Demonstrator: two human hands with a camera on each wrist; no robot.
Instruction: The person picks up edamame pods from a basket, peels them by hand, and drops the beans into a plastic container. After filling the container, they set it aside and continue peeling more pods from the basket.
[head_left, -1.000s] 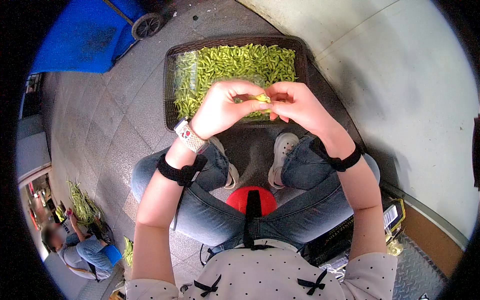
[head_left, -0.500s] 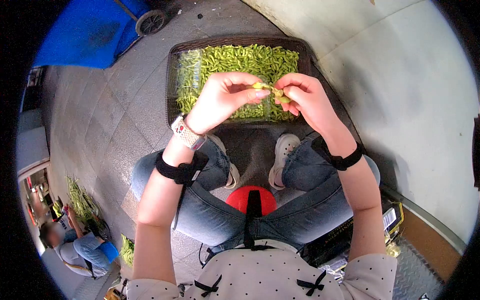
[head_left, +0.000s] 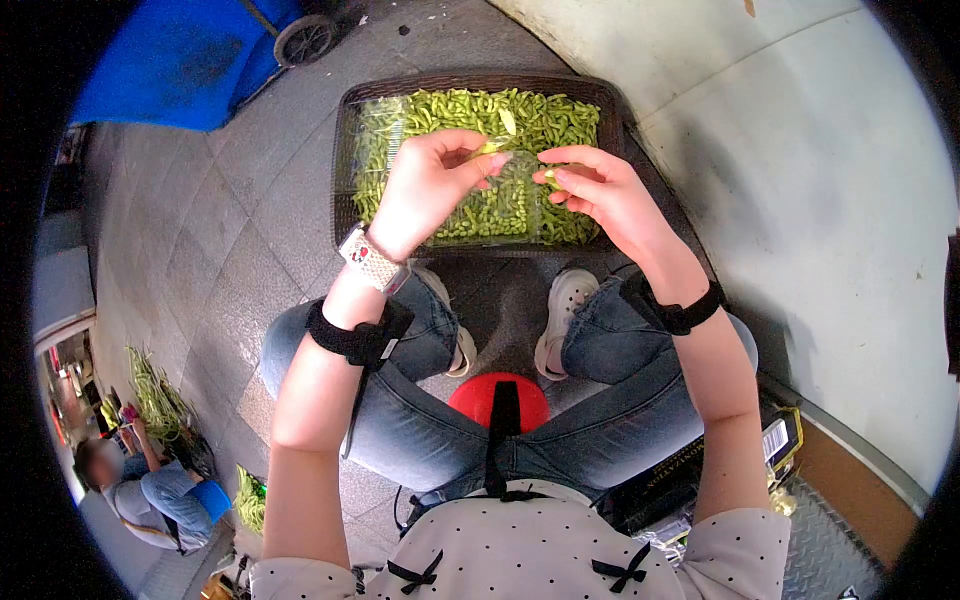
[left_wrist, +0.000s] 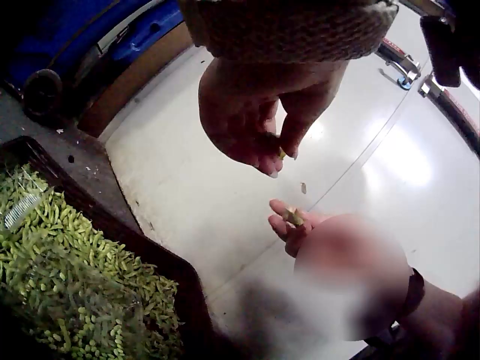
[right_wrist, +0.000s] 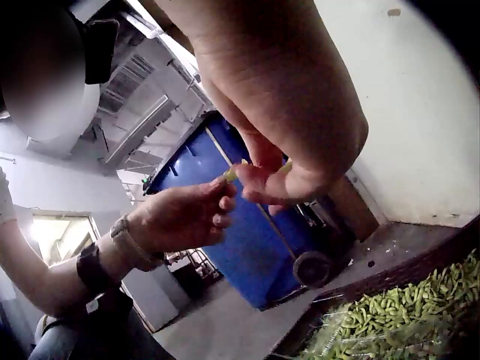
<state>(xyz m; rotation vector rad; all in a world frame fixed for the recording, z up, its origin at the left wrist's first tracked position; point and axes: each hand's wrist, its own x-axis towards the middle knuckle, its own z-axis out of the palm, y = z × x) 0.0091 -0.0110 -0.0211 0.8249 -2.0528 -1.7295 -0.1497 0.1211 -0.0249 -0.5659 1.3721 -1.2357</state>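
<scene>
Over the basket, my left hand (head_left: pixel 425 190) pinches a yellow-green piece of bean pod (head_left: pixel 490 147) between thumb and fingers. My right hand (head_left: pixel 610 195) is a short gap away, holding a small green pod (left_wrist: pixel 293 217) at its fingertips. A pale pod piece (head_left: pixel 508 122) shows just beyond the left fingertips. Beneath the hands, a clear plastic container (head_left: pixel 515 210) with shelled green beans sits in the dark woven basket (head_left: pixel 345 160). Green pods (head_left: pixel 560 115) fill much of the basket around it.
A white wall (head_left: pixel 780 130) rises at the right. A blue wheeled bin (head_left: pixel 160 70) stands far left. My white shoes (head_left: pixel 567 305) flank the basket's near side. Another person (head_left: pixel 165 490) sits at the lower left beside a heap of long green pods (head_left: pixel 160 400).
The hands have drawn apart, and the pod they both held is now in separate pieces. The left hand moved left and slightly away; the plastic container between them shows more.
</scene>
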